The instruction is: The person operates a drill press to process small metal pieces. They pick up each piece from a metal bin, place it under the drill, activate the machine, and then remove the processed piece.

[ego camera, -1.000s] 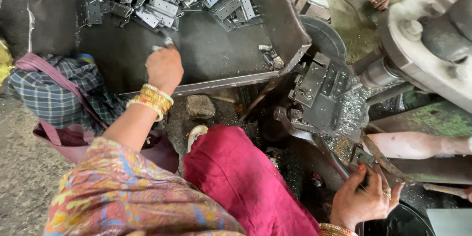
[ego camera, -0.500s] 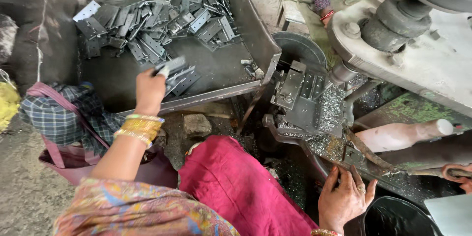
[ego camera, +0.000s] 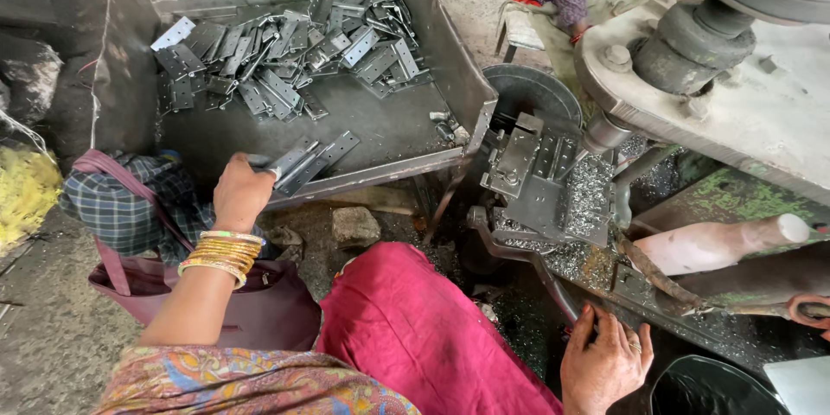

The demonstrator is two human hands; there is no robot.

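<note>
gritty steel tray, left hand gripping flat hinge plates

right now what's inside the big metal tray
The metal tray holds a heap of flat grey metal plates at its far end. The left hand grips a few plates at the near edge. Anything beneath the heap is hidden.

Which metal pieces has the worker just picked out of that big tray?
Find the large grey metal tray with a heap of flat hinge plates at its far end. At the near edge, the left hand grips a small bundle of hinge plates, apart from the heap.
</note>
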